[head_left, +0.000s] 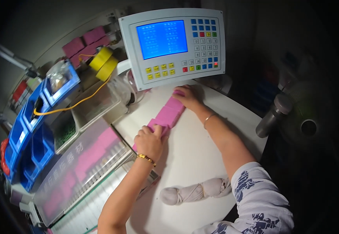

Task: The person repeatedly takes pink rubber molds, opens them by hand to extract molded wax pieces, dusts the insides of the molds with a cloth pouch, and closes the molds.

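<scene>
A row of pink blocks lies end to end on the white tabletop, slanting away toward the control panel. My left hand is closed over the near part of the row, its fingers bent round a pink block. At the far end, my right hand grips the last block, with thumb and fingers on either side. Seams between the blocks show in the stretch between my hands. What lies under my left palm is hidden.
A control panel with a lit blue screen stands beyond the row. Left are a machine with a clear cover, a grey bin, blue parts bins and yellow spools. A tied grey cloth roll lies near me; a bottle stands right.
</scene>
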The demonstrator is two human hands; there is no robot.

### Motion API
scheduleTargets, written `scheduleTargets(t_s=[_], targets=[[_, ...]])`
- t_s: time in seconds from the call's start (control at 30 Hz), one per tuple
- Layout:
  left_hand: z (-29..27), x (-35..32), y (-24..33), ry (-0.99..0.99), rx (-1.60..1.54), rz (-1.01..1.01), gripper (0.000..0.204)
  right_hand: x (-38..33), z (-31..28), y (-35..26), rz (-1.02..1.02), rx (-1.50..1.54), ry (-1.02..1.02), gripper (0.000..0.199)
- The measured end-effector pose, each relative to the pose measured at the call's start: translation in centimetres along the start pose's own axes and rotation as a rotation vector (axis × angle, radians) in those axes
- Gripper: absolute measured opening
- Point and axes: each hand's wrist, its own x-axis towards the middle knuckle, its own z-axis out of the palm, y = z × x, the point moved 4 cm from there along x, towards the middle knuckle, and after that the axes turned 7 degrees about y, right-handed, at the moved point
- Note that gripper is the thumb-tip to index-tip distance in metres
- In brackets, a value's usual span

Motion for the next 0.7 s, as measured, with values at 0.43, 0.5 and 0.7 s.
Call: scheduleTargets(t_s=[0.43, 0.5, 0.7], targets=[[-6.2, -11.9, 1.1, -0.136, -0.182, 0.072, 0.048, -13.3, -9.8, -9.4, 0.035, -0.353, -0.082, 0.035], [-7.3, -15.0, -0.4, -0.126, -0.134, 0.096, 0.054, -14.7, -9.9, -13.0, 0.073, -0.342, -0.174, 0.038], [-12.2, -25.8, -5.5, -0.143, -0.161, 0.018, 0.067, -17.7, -8.2, -23.4, 0.119, -0.359, -0.631, 0.058]])
